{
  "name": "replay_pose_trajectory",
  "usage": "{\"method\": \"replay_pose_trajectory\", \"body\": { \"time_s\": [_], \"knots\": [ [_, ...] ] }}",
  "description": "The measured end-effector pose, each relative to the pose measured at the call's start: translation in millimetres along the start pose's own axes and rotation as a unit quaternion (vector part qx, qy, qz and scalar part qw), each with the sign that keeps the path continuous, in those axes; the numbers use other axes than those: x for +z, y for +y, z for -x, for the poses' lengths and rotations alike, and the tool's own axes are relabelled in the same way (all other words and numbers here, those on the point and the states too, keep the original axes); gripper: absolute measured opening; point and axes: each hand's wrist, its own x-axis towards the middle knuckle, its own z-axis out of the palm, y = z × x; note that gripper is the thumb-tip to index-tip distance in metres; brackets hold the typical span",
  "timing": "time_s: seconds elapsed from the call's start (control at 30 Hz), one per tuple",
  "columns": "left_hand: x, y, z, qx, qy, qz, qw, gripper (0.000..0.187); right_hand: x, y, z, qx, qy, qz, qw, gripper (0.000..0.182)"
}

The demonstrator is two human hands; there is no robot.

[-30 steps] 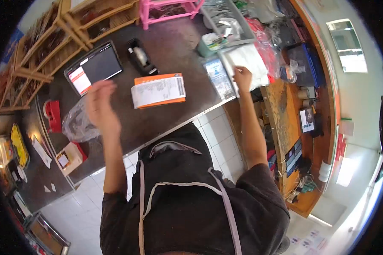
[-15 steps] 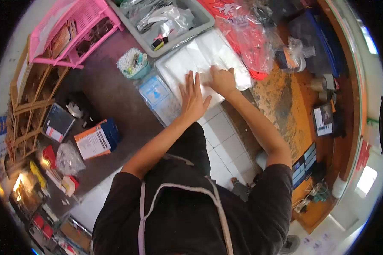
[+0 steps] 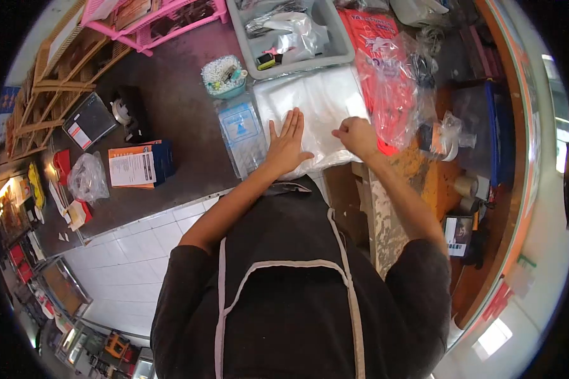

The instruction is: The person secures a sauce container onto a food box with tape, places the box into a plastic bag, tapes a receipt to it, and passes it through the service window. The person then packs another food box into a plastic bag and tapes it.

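On top of the clear plastic pile [image 3: 319, 98], the left hand [image 3: 287, 148] lies flat and open, with its fingers a little apart. It has hold of nothing, and seems to press down so the pile won't slide. The right hand [image 3: 357, 138] is over the pile's right side, fingers curled in, maybe because thin plastic is easier to get with fingertips. I cannot tell if it has pinched any.

The pile lies flat in front of the person, so both hands can reach it. Just past its far edge is a grey tray [image 3: 303, 68], whose sides help keep loose bits in. Red bags [image 3: 376, 57] lie beside its right edge, and a blue and white packet [image 3: 240, 129] lies beside its left. Near its far left corner, a small tub [image 3: 229, 95] keeps little things together.
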Motion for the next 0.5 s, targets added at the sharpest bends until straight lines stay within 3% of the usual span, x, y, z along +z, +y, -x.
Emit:
{"method": "replay_pose_trajectory", "body": {
  "time_s": [0.13, 0.23, 0.27, 0.33, 0.4, 0.43, 0.47, 0.5],
  "knots": [
    [8.4, 0.0, 1.4, 0.016, 0.007, -0.042, 0.999, 0.112, -45.8, 6.7, -12.5, -0.049, -0.006, 0.087, 0.995, 0.023],
    [8.3, 3.2, -1.3, 0.014, 0.021, -0.049, 0.998, 0.111, -121.7, 19.3, -34.0, -0.135, 0.084, 0.092, 0.983, 0.022],
    [8.9, 3.1, -3.6, 0.019, 0.028, -0.050, 0.998, 0.111, -155.3, 17.4, -36.6, -0.160, 0.164, 0.095, 0.969, 0.020],
    [9.0, 0.2, -4.4, 0.019, 0.011, -0.080, 0.997, 0.111, -247.2, 6.6, -26.8, -0.133, 0.256, -0.107, 0.951, 0.017],
    [5.4, 2.0, -2.4, 0.025, 0.003, -0.073, 0.997, 0.109, -292.4, -6.8, -3.2, -0.097, 0.354, -0.164, 0.915, 0.015],
    [4.5, 3.6, -3.9, 0.023, -0.002, -0.064, 0.998, 0.106, -284.7, -27.5, 16.1, -0.080, 0.361, -0.216, 0.904, 0.018],
    [4.2, 4.8, -5.3, 0.031, -0.001, -0.066, 0.997, 0.106, -257.9, -29.9, 24.5, -0.108, 0.379, -0.109, 0.912, 0.020],
    [5.9, 3.9, -9.1, 0.014, 0.005, -0.034, 0.999, 0.104, -223.4, -12.0, 20.6, -0.143, 0.251, -0.119, 0.950, 0.030]
  ]
}}
